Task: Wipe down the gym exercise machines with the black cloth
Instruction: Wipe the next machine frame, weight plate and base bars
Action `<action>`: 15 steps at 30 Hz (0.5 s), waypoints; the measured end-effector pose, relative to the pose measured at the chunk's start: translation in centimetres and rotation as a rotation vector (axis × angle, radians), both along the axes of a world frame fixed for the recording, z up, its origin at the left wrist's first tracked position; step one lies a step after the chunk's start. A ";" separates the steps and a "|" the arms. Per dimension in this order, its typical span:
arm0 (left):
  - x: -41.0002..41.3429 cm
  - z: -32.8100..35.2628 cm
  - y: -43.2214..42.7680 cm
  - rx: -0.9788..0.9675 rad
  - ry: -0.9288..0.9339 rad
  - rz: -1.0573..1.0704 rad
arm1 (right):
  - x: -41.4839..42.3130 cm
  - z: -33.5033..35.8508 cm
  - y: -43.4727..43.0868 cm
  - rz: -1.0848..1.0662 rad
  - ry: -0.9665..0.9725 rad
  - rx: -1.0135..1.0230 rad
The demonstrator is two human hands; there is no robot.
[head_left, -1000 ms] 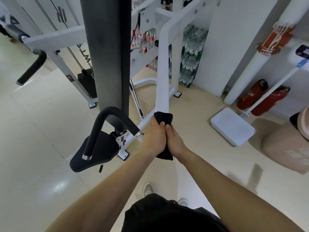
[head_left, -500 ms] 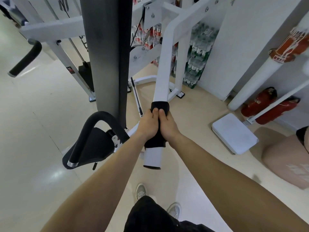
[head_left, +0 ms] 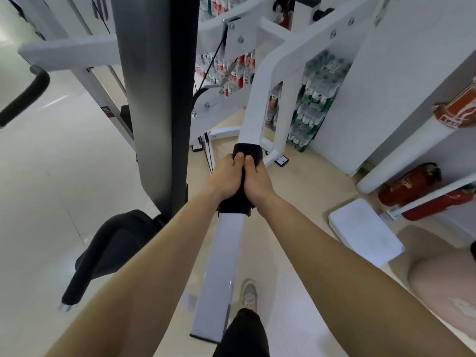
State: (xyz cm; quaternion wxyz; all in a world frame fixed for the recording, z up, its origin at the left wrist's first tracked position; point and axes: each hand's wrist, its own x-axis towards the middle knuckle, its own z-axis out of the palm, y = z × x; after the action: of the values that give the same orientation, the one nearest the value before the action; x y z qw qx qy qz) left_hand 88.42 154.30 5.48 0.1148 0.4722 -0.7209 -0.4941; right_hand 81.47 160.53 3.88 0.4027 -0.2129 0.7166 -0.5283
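Note:
The black cloth [head_left: 246, 152] is wrapped round a white square bar [head_left: 222, 266] of the exercise machine, midway along its length. My left hand [head_left: 226, 177] grips the cloth and bar from the left side. My right hand [head_left: 258, 180] grips them from the right, thumbs side by side on top. Below my hands the bare white bar runs down to its open end near my legs. Above them it rises and bends into the white frame [head_left: 296, 45].
A tall dark back pad [head_left: 159, 99] stands just left of the bar, with a black seat [head_left: 121, 243] and curved black handle [head_left: 77, 287] below. Fire extinguishers [head_left: 412, 184], a white scale [head_left: 365, 230] and stacked water bottles [head_left: 314, 99] lie right.
Both hands, still clasping the cloth, have slid up the white bar, leaving a longer stretch of bare bar below them. The view has moved closer to the machine.

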 end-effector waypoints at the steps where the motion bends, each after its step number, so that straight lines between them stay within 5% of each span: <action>1: -0.6 0.0 -0.7 0.002 0.007 0.000 | -0.6 0.0 -0.6 -0.002 0.003 -0.009; 15: -10.8 2.1 -10.2 -0.007 0.010 -0.010 | -10.9 0.8 -10.9 0.004 0.007 0.018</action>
State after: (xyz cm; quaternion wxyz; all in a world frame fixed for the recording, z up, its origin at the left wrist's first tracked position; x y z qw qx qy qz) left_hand 77.62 144.15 7.58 0.1177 0.4659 -0.7243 -0.4944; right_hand 70.53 149.60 4.72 0.4031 -0.2124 0.7222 -0.5204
